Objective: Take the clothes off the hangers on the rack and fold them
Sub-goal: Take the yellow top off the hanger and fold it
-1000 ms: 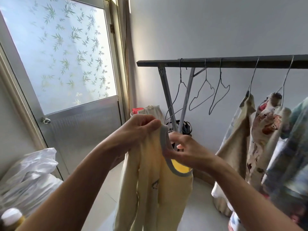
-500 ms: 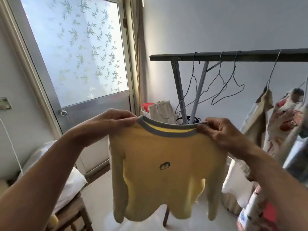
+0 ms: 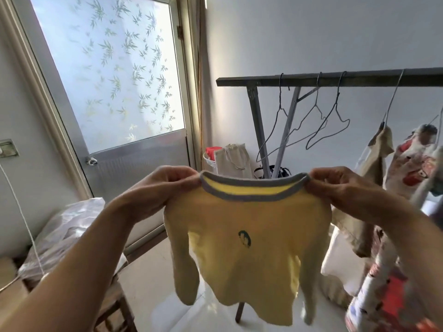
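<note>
A small yellow long-sleeved shirt with a grey collar and a small dark print hangs spread out in front of me. My left hand pinches its left shoulder and my right hand pinches its right shoulder. Both sleeves dangle down. Behind it runs the dark rack bar with three bare wire hangers. Further right on the bar hang a beige garment and a patterned red-and-white garment.
A frosted glass door with a leaf pattern stands at the left. A plastic-wrapped bundle lies on a wooden stool at lower left. A basket with a beige bag sits by the rack's legs. The floor is pale tile.
A second ago the shirt was bunched between my hands. I have pulled my hands apart, so it now hangs flat and spread by its shoulders. My view has shifted left.
</note>
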A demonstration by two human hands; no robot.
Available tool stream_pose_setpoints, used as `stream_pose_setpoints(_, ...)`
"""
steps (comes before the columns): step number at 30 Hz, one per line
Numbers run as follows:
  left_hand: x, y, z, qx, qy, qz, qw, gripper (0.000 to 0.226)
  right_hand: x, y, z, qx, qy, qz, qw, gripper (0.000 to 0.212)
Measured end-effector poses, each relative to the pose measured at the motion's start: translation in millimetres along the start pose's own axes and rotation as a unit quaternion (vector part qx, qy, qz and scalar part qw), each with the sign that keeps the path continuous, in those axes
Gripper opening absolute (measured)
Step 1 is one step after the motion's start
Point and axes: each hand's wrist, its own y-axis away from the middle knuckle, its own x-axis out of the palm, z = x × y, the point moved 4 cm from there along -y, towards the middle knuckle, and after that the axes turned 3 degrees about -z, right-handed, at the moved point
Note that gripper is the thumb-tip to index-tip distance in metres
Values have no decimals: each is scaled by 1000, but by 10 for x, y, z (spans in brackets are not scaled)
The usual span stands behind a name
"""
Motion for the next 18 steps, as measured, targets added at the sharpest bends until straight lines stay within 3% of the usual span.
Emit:
stream_pose_setpoints(2,86,-73,55,-11,-100,-84,991,38,63,-18,-96,8,48,-54,997,27)
stream_pose_setpoints(4,142,-101,113,-23,-72,-182,980,30,144,-32,-177,4,14,-130,991,26)
stream_pose_setpoints(9,373,-50,233,-67,-51,-284,955,30,288,-34,-220,19,59,-250,966,26)
stream_pose_setpoints(13,673,2,201,-59,6,-314,948,29,508,5,-220,21,78,-318,945,28)
stream_pose_setpoints(18,1107,76,42,-16,43,-296,954,23,840,47,-137,-8,45,-322,946,27)
